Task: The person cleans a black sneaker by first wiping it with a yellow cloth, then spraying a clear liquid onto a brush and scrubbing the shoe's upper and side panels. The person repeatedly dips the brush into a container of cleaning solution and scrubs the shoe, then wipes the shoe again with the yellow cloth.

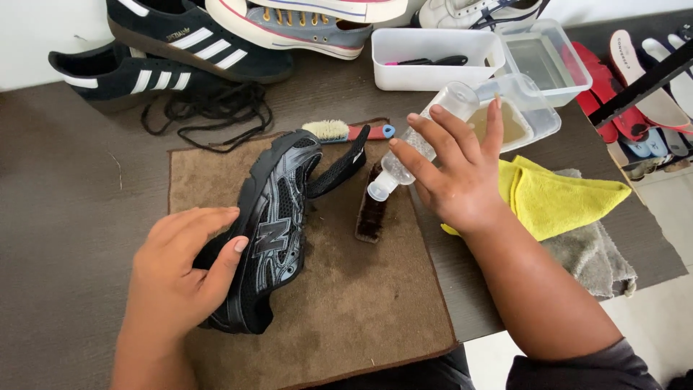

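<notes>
A big dark brown table [65, 180] fills most of the view. Its top looks like wood with fine lines running across it. A brown mat [361, 303] lies flat on the table, near the front edge. Behind the table is a plain white wall [43, 29], bright with soft light. To the right, past the edge of the table, there is a pale floor [664, 310]. It looks light grey and smooth. A low rack [650, 79] with a dark bar stands at the right side, beside the table, and flat insoles rest on it. The light is even and bright, like daytime, with only soft shadows.
</notes>
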